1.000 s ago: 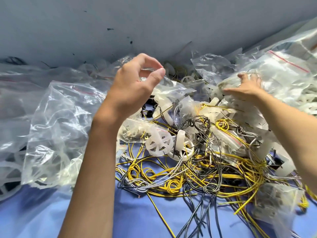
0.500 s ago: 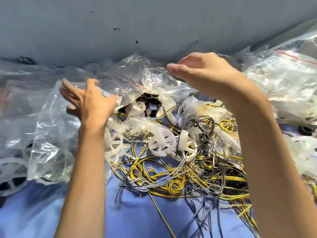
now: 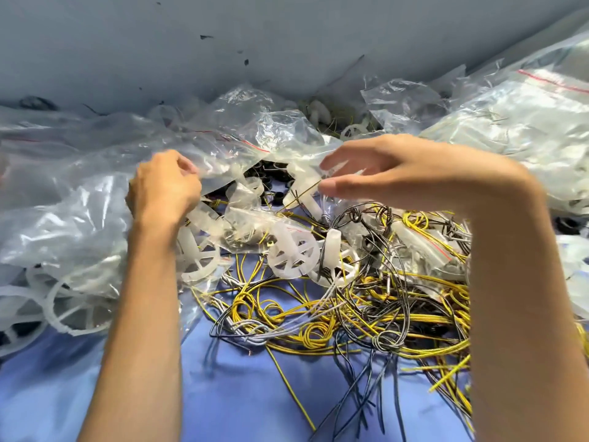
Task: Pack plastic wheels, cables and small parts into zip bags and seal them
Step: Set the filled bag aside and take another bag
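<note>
zip bag point(image 3: 242, 138) — mid-pile; edge now gripped by left hand point(image 3: 162, 189), flat on it a moment ago | right hand point(image 3: 398, 173) — lowered to bag mouth, fingers straight, parted, holding nothing | wheels point(image 3: 293, 255), cables point(image 3: 318, 314) — loose just below | judged: bag opening, filling next

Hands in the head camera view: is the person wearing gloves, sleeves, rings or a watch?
No. The left hand and the right hand are both bare: no gloves, rings, watch or bracelet show. The forearms are bare as well, with no sleeve in view down to the picture's lower edge. The right forearm is somewhat blurred.
</note>
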